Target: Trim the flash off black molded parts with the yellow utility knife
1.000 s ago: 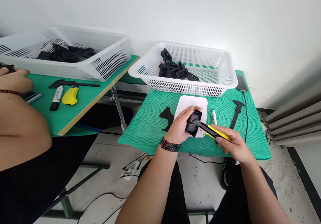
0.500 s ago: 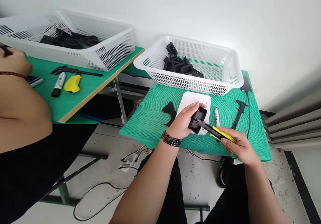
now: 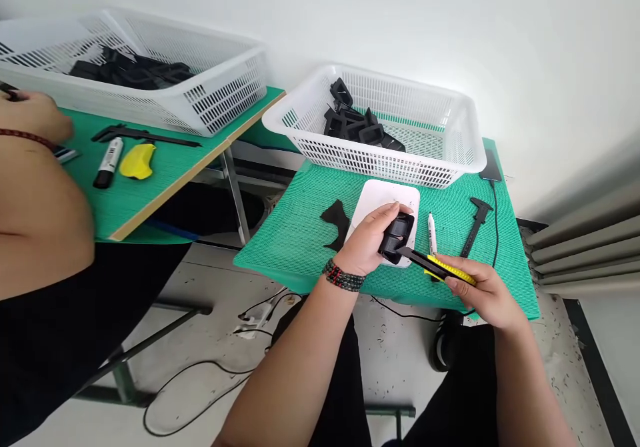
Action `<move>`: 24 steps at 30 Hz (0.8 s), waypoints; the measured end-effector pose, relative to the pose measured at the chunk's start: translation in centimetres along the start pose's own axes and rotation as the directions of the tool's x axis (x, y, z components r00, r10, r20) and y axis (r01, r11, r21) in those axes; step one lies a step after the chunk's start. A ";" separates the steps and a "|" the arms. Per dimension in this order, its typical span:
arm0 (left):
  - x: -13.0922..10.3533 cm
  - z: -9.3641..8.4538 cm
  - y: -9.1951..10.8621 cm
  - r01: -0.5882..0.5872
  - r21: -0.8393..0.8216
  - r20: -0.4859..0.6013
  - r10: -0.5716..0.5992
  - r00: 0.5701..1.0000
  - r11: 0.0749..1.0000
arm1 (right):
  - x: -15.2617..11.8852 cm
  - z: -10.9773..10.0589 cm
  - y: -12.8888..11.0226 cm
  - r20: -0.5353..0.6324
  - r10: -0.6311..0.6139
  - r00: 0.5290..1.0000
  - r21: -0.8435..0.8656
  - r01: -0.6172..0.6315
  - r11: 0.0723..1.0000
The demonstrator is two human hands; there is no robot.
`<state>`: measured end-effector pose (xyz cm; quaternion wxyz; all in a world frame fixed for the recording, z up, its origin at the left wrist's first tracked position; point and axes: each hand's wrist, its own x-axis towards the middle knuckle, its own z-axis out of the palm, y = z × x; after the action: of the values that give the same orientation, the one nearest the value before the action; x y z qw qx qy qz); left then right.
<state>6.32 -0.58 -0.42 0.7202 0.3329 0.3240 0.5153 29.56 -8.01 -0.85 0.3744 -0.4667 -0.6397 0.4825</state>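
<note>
My left hand (image 3: 369, 239) is closed round a black molded part (image 3: 396, 239), its recessed side facing up, over a white tray (image 3: 373, 197). My right hand (image 3: 483, 290) grips a yellow and black utility knife (image 3: 443, 268). The knife's tip meets the lower right edge of the part. Left of the tray lies an irregular black piece (image 3: 336, 221). A white marker (image 3: 432, 233) and a black caliper (image 3: 475, 227) rest to the right of the tray.
Behind the tray stands a white basket (image 3: 375, 163) with several black parts. At left, a person's arm (image 3: 40, 200) is over another green table (image 3: 170, 173) bearing a second basket (image 3: 190, 110), a marker (image 3: 109, 163), a yellow tool (image 3: 137, 161) and a caliper (image 3: 150, 137).
The knife tip has shifted from the part's middle towards its lower right edge, with my right hand slightly further right. The view has moved a little. The other person's hand has moved right.
</note>
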 end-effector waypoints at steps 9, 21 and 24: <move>0.4 0.0 -0.5 -0.018 -0.019 -0.064 0.017 0.998 1.000 | -0.1 -0.1 -0.4 -0.004 0.010 1.000 -0.017 -0.010 1.000; 0.5 0.1 -0.7 -0.032 -0.029 -0.149 0.027 0.988 0.999 | -0.3 -0.1 -0.1 0.012 -0.007 1.000 -0.023 0.008 1.000; 0.6 0.0 -0.7 -0.021 -0.069 -0.155 0.010 0.988 0.997 | -0.2 -0.1 0.0 0.023 -0.002 1.000 -0.021 0.002 1.000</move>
<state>6.87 -0.20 -1.09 0.7002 0.2689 0.3579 0.5562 29.74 -8.20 -0.79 0.3624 -0.4644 -0.6497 0.4806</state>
